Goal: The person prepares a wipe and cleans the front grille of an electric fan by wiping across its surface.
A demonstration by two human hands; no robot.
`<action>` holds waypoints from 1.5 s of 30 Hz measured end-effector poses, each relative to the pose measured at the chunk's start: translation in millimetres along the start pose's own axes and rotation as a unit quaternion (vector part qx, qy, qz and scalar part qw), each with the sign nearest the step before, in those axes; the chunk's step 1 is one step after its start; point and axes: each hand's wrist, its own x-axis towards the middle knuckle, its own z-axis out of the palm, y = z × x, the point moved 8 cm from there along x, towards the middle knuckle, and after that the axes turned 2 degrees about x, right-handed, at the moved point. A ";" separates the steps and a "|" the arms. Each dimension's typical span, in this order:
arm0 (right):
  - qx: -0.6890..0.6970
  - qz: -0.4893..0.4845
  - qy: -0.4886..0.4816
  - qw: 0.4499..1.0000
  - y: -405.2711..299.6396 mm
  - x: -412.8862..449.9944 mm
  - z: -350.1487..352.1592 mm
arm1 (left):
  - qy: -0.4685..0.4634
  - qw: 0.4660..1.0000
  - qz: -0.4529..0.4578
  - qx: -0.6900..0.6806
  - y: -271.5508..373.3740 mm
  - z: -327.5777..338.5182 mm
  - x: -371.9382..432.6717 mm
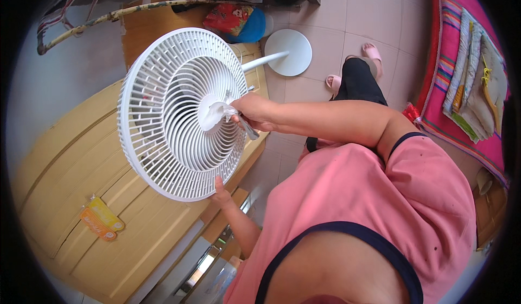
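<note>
A white pedestal fan (185,114) tilts before me, its round base (288,52) on the tiled floor and its slatted guard facing me. My right hand (254,110) is at the guard's hub, closed on a crumpled whitish cloth or wipe (216,114), and a greyish end (249,129) sticks out below the fingers. My left hand (221,192) grips the lower rim of the guard, thumb on the front. Its other fingers are largely hidden behind the rim.
A yellow wooden door or panel (134,239) bearing an orange and yellow tag (101,218) lies behind the fan. A rusty metal rail (150,6) runs above it. Red and blue items (248,25) sit near the base. At right, folded cloths (474,80) lie on a pink striped bedspread (443,108).
</note>
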 end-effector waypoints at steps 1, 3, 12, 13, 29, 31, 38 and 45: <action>0.008 0.011 -0.008 1.000 0.4 -0.1 -0.6 | 0.000 1.000 0.003 0.006 -1.4 -1.2 -0.9; 0.012 0.030 -0.029 0.999 -4.4 5.8 -14.2 | 0.004 1.000 -0.022 -0.019 0.5 0.0 -4.8; -0.254 0.081 -0.152 0.952 -10.1 -40.5 -51.1 | 0.057 0.979 -0.194 0.008 -20.0 -17.0 -26.2; -0.267 0.099 -0.147 0.947 -4.8 -51.1 -59.1 | 0.052 0.976 -0.208 0.022 -7.1 -14.8 -25.8; -0.209 0.089 -0.004 0.974 -34.9 -125.5 -124.2 | -0.149 0.852 -0.411 -0.289 117.7 231.2 -108.2; -0.249 0.085 -0.005 0.965 -32.2 -134.9 -118.6 | -0.137 0.858 -0.371 -0.327 137.7 241.9 -96.4; -0.263 0.016 -0.042 0.964 -55.7 -167.1 -89.4 | -0.044 0.867 -0.329 -0.370 166.7 224.5 -81.0; -0.265 -0.037 -0.068 0.961 -80.0 -184.2 -83.3 | -0.006 0.884 -0.285 -0.371 201.1 212.8 -78.9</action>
